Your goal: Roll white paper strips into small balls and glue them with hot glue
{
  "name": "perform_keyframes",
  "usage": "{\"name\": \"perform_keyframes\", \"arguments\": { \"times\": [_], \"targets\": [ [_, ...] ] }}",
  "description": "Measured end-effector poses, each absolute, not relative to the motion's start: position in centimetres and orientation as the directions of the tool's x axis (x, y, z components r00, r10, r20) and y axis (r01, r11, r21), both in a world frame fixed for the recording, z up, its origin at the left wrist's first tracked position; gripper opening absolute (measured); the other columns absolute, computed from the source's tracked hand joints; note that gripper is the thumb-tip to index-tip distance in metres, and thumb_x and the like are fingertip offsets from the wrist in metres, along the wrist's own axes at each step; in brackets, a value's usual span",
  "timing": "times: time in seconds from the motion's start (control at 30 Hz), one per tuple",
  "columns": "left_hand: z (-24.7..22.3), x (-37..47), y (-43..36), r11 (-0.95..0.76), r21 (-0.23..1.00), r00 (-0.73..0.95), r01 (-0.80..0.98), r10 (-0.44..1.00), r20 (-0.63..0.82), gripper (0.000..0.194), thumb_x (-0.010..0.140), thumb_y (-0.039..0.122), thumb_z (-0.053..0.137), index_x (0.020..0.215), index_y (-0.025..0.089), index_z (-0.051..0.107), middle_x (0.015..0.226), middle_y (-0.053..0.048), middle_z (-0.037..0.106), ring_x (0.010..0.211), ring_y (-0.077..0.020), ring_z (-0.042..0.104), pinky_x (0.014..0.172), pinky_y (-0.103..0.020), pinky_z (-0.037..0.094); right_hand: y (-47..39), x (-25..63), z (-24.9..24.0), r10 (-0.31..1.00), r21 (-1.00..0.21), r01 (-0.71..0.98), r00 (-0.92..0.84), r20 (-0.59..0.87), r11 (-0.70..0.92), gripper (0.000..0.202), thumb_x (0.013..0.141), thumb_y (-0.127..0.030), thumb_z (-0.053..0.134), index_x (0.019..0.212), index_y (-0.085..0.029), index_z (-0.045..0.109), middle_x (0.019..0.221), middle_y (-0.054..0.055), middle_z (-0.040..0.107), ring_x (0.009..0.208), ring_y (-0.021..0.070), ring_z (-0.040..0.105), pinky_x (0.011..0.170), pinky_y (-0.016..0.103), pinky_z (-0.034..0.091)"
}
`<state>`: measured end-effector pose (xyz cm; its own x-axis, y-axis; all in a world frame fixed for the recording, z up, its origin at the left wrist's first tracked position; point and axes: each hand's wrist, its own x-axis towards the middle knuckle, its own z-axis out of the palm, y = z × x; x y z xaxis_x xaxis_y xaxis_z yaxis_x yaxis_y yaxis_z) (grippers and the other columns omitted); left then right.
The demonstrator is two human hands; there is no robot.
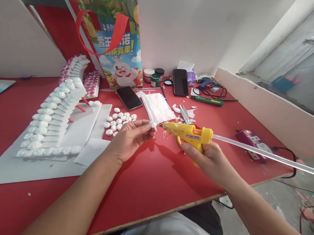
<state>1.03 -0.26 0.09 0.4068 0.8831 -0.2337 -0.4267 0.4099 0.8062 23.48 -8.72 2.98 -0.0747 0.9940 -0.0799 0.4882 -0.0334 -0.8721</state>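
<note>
Left hand (129, 139): fingers pinched on white flower (153, 124). Right hand (213, 158): fingers wrapped round glue gun (185, 132), long axis pointing left, nozzle (160, 125) just beside flower.

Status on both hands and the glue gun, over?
Left hand pinching white piece. Right hand gripping yellow glue gun, nozzle at the piece. Scissors partly hidden behind gun.

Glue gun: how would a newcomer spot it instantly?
Find the red table, then the right hand above it. That hand grips the yellow glue gun, its nozzle at the white piece in the left hand. Unlike the scissors behind it, it trails a long clear glue stick.
</note>
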Motion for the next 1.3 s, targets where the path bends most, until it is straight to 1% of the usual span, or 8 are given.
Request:
{"name": "perform_keyframes", "arguments": {
  "times": [0.17, 0.33, 0.47, 0.63, 0.77, 1.03, 1.17, 1.3],
  "targets": [
    [0.0, 0.9, -0.1, 0.426, 0.777, 0.376, -0.464, 0.889, -0.262, 0.014, 0.071, 0.020, 0.086, 0.077, 0.011, 0.078, 0.076, -0.006, 0.072, 0.067, -0.0119, 0.065, 0.071, -0.025, 0.055, -8.5, 24.3, 3.2, 0.997, -0.883, 0.463, 0.019, -0.071, -0.072, 0.045, 0.088, -0.059, 0.064, 0.077, -0.015, 0.068, 0.062, 0.001, 0.051, 0.056, 0.0123, 0.042, 0.050, 0.026, 0.037],
    [0.0, 0.9, -0.1, 0.424, 0.780, 0.394, -0.461, 0.885, -0.248, 0.012, 0.072, 0.020, 0.085, 0.077, 0.011, 0.078, 0.075, -0.006, 0.070, 0.067, -0.0122, 0.064, 0.071, -0.026, 0.056, -7.3, 28.7, 3.1, 0.955, -0.842, 0.523, 0.294, 0.034, -0.131, 0.044, 0.076, -0.059, 0.073, 0.069, -0.016, 0.066, 0.058, 0.000, 0.051, 0.054, 0.0113, 0.040, 0.048, 0.025, 0.036],
    [0.1, 0.9, -0.2, 0.420, 0.792, 0.427, -0.443, 0.876, -0.225, 0.016, 0.073, 0.024, 0.085, 0.077, 0.010, 0.078, 0.072, -0.006, 0.069, 0.067, -0.0123, 0.063, 0.071, -0.025, 0.055, -6.3, 32.5, 2.5, 0.892, -0.818, 0.515, 0.452, 0.005, -0.257, 0.047, 0.070, -0.061, 0.076, 0.068, -0.016, 0.063, 0.067, 0.004, 0.059, 0.059, 0.0125, 0.044, 0.048, 0.025, 0.034],
    [0.0, 1.0, -0.2, 0.425, 0.792, 0.432, -0.438, 0.873, -0.229, 0.016, 0.074, 0.024, 0.085, 0.081, 0.010, 0.080, 0.074, -0.006, 0.070, 0.067, -0.0121, 0.064, 0.070, -0.024, 0.055, -5.7, 34.0, 0.9, 0.851, -0.771, 0.553, 0.524, 0.027, -0.315, 0.049, 0.069, -0.064, 0.075, 0.064, -0.020, 0.052, 0.058, -0.003, 0.045, 0.056, 0.0117, 0.038, 0.050, 0.027, 0.032],
    [-0.1, 1.2, -0.4, 0.422, 0.793, 0.431, -0.438, 0.873, -0.227, 0.016, 0.074, 0.023, 0.085, 0.083, 0.011, 0.080, 0.074, -0.005, 0.070, 0.067, -0.0123, 0.063, 0.070, -0.025, 0.055, -5.3, 34.2, 0.0, 0.855, -0.660, 0.682, 0.506, 0.113, -0.316, 0.048, 0.076, -0.065, 0.066, 0.065, -0.023, 0.046, 0.055, -0.005, 0.040, 0.054, 0.0124, 0.036, 0.052, 0.029, 0.031],
    [-0.1, 1.4, -0.5, 0.447, 0.761, 0.439, -0.470, 0.867, -0.238, 0.017, 0.073, 0.023, 0.085, 0.084, 0.011, 0.080, 0.075, -0.006, 0.070, 0.068, -0.0127, 0.063, 0.071, -0.027, 0.055, -6.1, 34.9, 0.0, 0.903, -0.315, 0.896, 0.383, 0.196, -0.312, 0.040, 0.083, -0.063, 0.054, 0.076, -0.024, 0.046, 0.077, 0.010, 0.062, 0.073, 0.0253, 0.059, 0.063, 0.036, 0.043],
    [-0.2, 1.3, -0.5, 0.456, 0.745, 0.452, -0.487, 0.861, -0.232, 0.017, 0.074, 0.022, 0.085, 0.086, 0.011, 0.080, 0.077, -0.006, 0.069, 0.068, -0.0121, 0.063, 0.071, -0.025, 0.055, -8.0, 34.5, -0.2, 0.926, -0.217, 0.944, 0.297, 0.235, -0.248, 0.055, 0.091, -0.062, 0.044, 0.109, -0.013, 0.061, 0.108, 0.024, 0.069, 0.100, 0.0367, 0.065, 0.078, 0.045, 0.051],
    [-0.2, 1.3, -0.5, 0.461, 0.735, 0.472, -0.497, 0.855, -0.217, 0.015, 0.076, 0.023, 0.084, 0.084, 0.011, 0.080, 0.077, -0.005, 0.068, 0.069, -0.0112, 0.062, 0.071, -0.023, 0.055, -11.8, 32.1, 1.4, 0.914, -0.128, 0.971, 0.235, 0.330, -0.204, 0.072, 0.097, -0.057, 0.040, 0.143, -0.002, 0.051, 0.133, 0.031, 0.062, 0.117, 0.0453, 0.062, 0.091, 0.056, 0.051]
  ]
}}
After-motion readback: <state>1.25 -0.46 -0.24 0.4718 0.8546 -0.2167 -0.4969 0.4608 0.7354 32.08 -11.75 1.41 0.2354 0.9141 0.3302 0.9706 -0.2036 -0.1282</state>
